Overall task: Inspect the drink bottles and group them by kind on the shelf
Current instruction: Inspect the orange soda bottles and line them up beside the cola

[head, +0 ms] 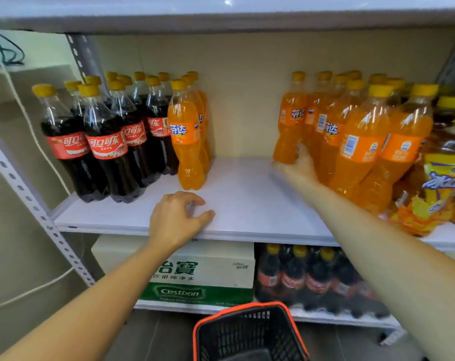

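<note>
- Head view, looking down along both bare forearms at a white shelf stocked with drinks.
- The right hand reaches forward and grasps the base of one orange soda bottle, the outermost of its group. The bottle stands upright, with its base at the shelf surface; whether it is lifted clear cannot be told.
- Just beyond and to the outer side of that hand is the large orange cluster, packed close together.
- The left hand rests on the front edge of the shelf, fingers loosely curled, holding nothing.
- Ahead of the left hand, and towards its outer side, stand the cola bottles. A small orange row stands straight ahead of that hand, touching the cola.
- Progress, as a judgement: the cola looks grouped. The orange soda is split into two lots with bare shelf between the hands, so joining them appears to be what is left.
- Hard to make out: the right hand is motion-blurred, so its finger positions are unclear. Back-row bottles show only their yellow caps.
- Beyond the large cluster, a yellow-wrapped pack is cut off by the frame edge and its kind is unreadable.
- Below the hands: a water carton and a blurred wrapped cola pack on a lower level, and a black basket with an orange rim, partly cut off.
</note>
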{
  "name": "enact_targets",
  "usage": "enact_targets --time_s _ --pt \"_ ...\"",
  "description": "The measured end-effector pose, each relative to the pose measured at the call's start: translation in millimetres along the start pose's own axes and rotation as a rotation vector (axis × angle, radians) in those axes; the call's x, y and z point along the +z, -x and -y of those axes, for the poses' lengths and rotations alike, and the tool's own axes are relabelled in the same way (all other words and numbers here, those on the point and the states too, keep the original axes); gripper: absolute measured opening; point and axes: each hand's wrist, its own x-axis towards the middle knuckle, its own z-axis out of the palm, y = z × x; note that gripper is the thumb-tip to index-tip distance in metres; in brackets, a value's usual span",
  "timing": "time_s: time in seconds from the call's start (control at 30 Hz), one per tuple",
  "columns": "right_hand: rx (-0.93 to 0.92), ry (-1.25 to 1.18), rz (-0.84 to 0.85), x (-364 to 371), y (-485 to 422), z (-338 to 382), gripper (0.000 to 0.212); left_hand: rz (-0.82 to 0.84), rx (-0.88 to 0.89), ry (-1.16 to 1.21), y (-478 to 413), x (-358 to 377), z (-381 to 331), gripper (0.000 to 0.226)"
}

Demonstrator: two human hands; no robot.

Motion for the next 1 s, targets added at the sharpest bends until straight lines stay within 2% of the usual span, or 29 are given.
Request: enact_targets --time_s 0.2,0.33,0.5,0.57,0.73,1.0 --pt "0.035 0.032 -0.151 28 -50 -3 0.102 -0.016 0.162 -0.185 6 3 0 0.063" --pt "0.077 0.11 -0.274 41 -70 -10 0.116 -0.026 0.19 -0.208 5 5 1 0.066" --pt "0.125 0.259 -0.362 48 -82 -12 0.116 -0.021 0.168 -0.181 4 3 0 0.063" --pt "0.103 0.277 -0.402 44 -85 -14 0.108 -0.014 0.168 -0.168 4 1 -1 0.058" --pt "-0.034 0.165 -0.362 36 -84 -18 0.061 -0.001 0.164 -0.158 3 0 -2 0.054" --pt "-0.158 -0.031 -0.131 26 -23 5 0.043 0.057 0.164 -0.177 2 -2 -2 0.066"
